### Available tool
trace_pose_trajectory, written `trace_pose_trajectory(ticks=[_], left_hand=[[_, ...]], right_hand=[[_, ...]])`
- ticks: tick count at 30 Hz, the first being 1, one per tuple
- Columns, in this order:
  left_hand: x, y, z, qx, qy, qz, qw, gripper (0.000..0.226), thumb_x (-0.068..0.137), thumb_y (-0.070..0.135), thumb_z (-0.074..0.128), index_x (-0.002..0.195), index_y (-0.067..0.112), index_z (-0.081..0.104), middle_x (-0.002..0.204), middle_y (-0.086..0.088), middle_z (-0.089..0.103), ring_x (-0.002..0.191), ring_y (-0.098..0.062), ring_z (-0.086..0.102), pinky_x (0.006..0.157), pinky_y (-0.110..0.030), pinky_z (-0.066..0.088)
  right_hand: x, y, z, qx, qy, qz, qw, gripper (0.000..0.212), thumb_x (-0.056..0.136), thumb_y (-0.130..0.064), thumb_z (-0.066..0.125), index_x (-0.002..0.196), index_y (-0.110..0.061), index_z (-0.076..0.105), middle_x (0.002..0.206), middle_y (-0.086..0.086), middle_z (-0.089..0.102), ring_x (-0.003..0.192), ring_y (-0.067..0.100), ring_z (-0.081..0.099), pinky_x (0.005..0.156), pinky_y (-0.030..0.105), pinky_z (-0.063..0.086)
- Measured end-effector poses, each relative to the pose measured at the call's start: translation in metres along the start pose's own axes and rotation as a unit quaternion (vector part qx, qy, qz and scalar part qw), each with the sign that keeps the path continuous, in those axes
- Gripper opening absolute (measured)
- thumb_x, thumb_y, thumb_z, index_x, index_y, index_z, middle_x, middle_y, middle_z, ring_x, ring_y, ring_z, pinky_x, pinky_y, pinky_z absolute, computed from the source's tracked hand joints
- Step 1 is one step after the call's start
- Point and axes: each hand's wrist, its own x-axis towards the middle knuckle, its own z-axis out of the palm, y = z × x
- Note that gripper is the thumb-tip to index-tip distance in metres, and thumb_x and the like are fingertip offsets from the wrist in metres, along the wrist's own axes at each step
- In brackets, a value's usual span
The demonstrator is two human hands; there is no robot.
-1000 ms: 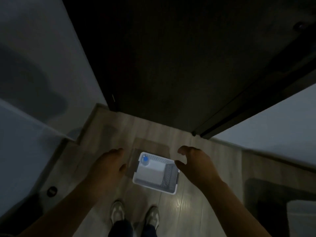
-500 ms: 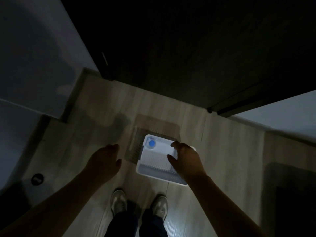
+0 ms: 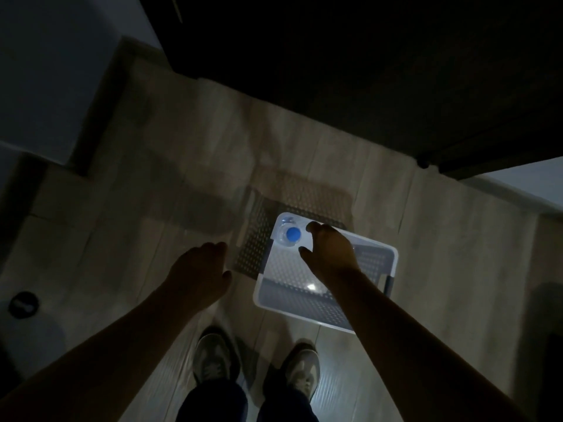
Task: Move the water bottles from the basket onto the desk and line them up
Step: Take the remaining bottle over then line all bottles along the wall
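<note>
Light very poor, fine detail limited.

Risks (judgement):
- The basket (image 3: 292,300) stands on the plank floor (image 3: 182,178), just ahead of the shoes (image 3: 213,357). It looks light and nearly empty. The left hand (image 3: 198,269) hangs over the floor beside it with loose fingers, holding nothing, so the basket could skid or rise with the lift.
- The right hand (image 3: 333,254) is above the basket. Its fingers (image 3: 316,228) are spread in an open curve just beside the bottle (image 3: 286,239) and grip nothing. Whether they touch it cannot be told. In this gloom a misjudged reach could tip the bottle.
- The bottle sits tight in the basket's far-left corner. Two walls block the fingers, which forces a grab from above that may slip.

Appearance:
- The bottle is upright and seen end-on from above, clear plastic with a faint sheen. It is probably thin-walled and would flex if squeezed.
- The cap (image 3: 293,233) is round and bright blue, the sharpest cue in view.
- No second bottle is visible.
</note>
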Motion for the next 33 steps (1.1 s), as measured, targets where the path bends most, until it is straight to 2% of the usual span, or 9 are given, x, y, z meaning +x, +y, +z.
trace_pose_trajectory(ticks=[7,12,15,18,21,24,27,30,33], left_hand=[[0.026,-0.016,0.031,-0.009,-0.02,-0.017,1.0,0.045,0.094,0.036,0.049,0.134,0.016,0.038,0.127,-0.003,0.052,0.112,-0.018,0.054,0.092,-0.029,0.046],[0.033,-0.024,0.037,-0.003,-0.027,-0.026,0.999,0.044,0.094,0.036,0.048,0.133,0.017,0.039,0.126,-0.003,0.053,0.111,-0.016,0.056,0.091,-0.027,0.047],[0.038,-0.021,0.035,0.003,-0.017,-0.021,1.0,0.043,0.094,0.034,0.048,0.131,0.015,0.04,0.126,-0.004,0.053,0.111,-0.018,0.056,0.093,-0.031,0.048],[0.036,-0.013,0.031,0.001,-0.023,-0.025,0.999,0.041,0.094,0.033,0.049,0.13,0.016,0.04,0.125,-0.005,0.054,0.109,-0.019,0.057,0.092,-0.031,0.048],[0.026,-0.005,0.021,-0.006,-0.035,-0.025,0.999,0.042,0.094,0.034,0.049,0.131,0.016,0.04,0.126,-0.004,0.054,0.111,-0.018,0.056,0.094,-0.032,0.048],[0.005,0.007,0.001,-0.007,-0.04,-0.018,0.999,0.043,0.095,0.036,0.047,0.134,0.018,0.038,0.128,-0.003,0.052,0.113,-0.016,0.055,0.095,-0.03,0.047],[-0.028,0.022,-0.025,-0.012,-0.029,-0.002,1.0,0.042,0.096,0.036,0.046,0.134,0.018,0.039,0.129,-0.002,0.053,0.112,-0.015,0.055,0.094,-0.027,0.047],[-0.068,0.039,-0.054,-0.017,-0.015,0.01,1.0,0.047,0.096,0.036,0.044,0.138,0.017,0.036,0.132,-0.003,0.051,0.116,-0.016,0.054,0.097,-0.029,0.046],[-0.11,0.055,-0.086,-0.037,-0.006,0.021,0.999,0.048,0.097,0.036,0.044,0.14,0.017,0.035,0.134,-0.003,0.05,0.119,-0.016,0.052,0.1,-0.029,0.043]], right_hand=[[0.041,-0.001,0.044,-0.032,-0.026,-0.021,0.999,0.053,0.091,-0.029,0.059,0.138,-0.014,0.039,0.127,0.01,0.054,0.113,0.024,0.055,0.093,0.032,0.045],[0.063,-0.004,0.062,-0.05,-0.014,-0.005,0.999,0.047,0.094,-0.02,0.055,0.138,-0.014,0.04,0.128,0.011,0.054,0.113,0.024,0.057,0.093,0.032,0.048],[0.067,-0.003,0.065,-0.024,0.002,0.0,1.0,0.046,0.092,-0.017,0.059,0.135,-0.012,0.043,0.127,0.011,0.056,0.113,0.024,0.058,0.096,0.033,0.048],[0.057,0.002,0.061,0.008,0.006,0.013,1.0,0.05,0.088,-0.023,0.065,0.132,-0.013,0.044,0.122,0.007,0.06,0.113,0.022,0.058,0.097,0.032,0.047],[0.033,0.007,0.047,0.024,0.014,0.026,0.999,0.051,0.085,-0.029,0.066,0.13,-0.015,0.045,0.118,0.005,0.06,0.109,0.021,0.059,0.093,0.031,0.047],[-0.002,0.008,0.024,0.034,0.031,0.042,0.998,0.044,0.083,-0.033,0.066,0.12,-0.017,0.049,0.11,0.003,0.063,0.101,0.019,0.061,0.085,0.03,0.049],[-0.045,0.001,-0.009,0.066,0.048,0.068,0.994,0.038,0.081,-0.035,0.068,0.112,-0.019,0.052,0.104,0.0,0.065,0.097,0.016,0.062,0.085,0.032,0.052],[-0.09,-0.008,-0.048,0.097,0.074,0.082,0.989,0.031,0.08,-0.034,0.068,0.104,-0.019,0.056,0.1,0.001,0.068,0.092,0.016,0.064,0.077,0.028,0.052],[-0.135,-0.022,-0.092,0.127,0.109,0.074,0.983,0.032,0.078,-0.034,0.073,0.103,-0.02,0.059,0.099,-0.003,0.069,0.088,0.013,0.064,0.071,0.02,0.047]])
